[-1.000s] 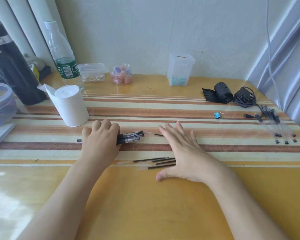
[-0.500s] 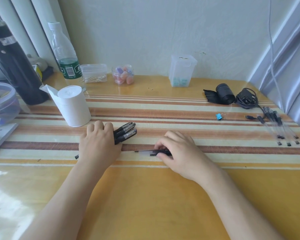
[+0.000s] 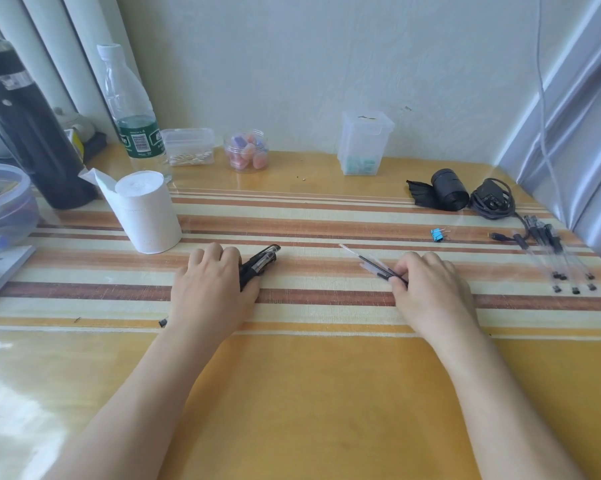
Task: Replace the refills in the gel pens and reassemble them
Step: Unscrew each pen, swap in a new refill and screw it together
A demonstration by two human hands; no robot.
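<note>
My left hand [image 3: 211,289] lies palm down over a bundle of black gel pens [image 3: 259,263] on the striped table [image 3: 327,393]; the pens' capped ends stick out to the right past my fingers, and one tip shows at my wrist. My right hand [image 3: 430,292] pinches a bunch of thin refills [image 3: 373,264] with curled fingers; their pale ends point up and left, just above the table. Several more gel pens [image 3: 555,258] with clear barrels lie at the far right.
A white tissue roll [image 3: 143,211] stands just behind my left hand. A water bottle [image 3: 129,112], a black flask [image 3: 25,126], small plastic boxes and a jar line the back edge. A blue binder clip [image 3: 437,234], a black roll and a charger cable lie at the right.
My right hand gathered the refills off the table in front of me and carried them to the right. My left hand stayed over the pen bundle, which turned slightly.
</note>
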